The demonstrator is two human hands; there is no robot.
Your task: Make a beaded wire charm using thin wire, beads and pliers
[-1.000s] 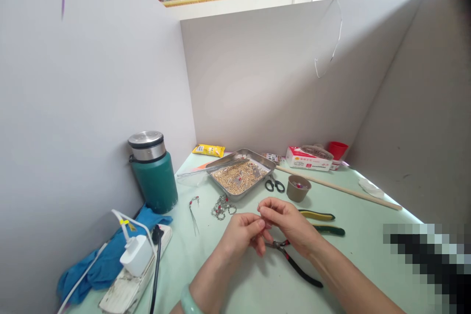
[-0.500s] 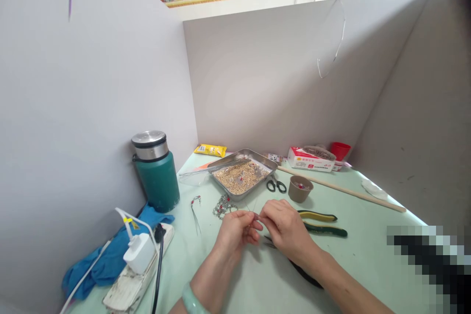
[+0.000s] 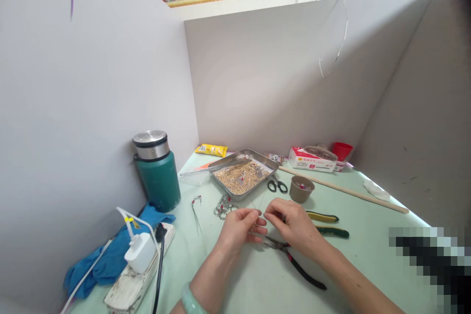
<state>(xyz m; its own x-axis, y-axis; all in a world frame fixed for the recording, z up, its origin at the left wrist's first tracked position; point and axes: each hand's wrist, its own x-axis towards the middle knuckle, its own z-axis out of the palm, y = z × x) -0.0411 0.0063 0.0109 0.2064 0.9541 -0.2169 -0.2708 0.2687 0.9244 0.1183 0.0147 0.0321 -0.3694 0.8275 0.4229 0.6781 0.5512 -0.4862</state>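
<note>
Before the shallow silver metal tray: left hand, right hand pinched nearly closed; grip contents unclear.

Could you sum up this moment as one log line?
left hand: fingertips pinched near thin wires | right hand: fingertips pinched beside it | black-handled pliers: on table | tray: holds gold beads

Thin wires, pale, ends splayed upward in a V, lower parts hidden, above the green tabletop
</note>
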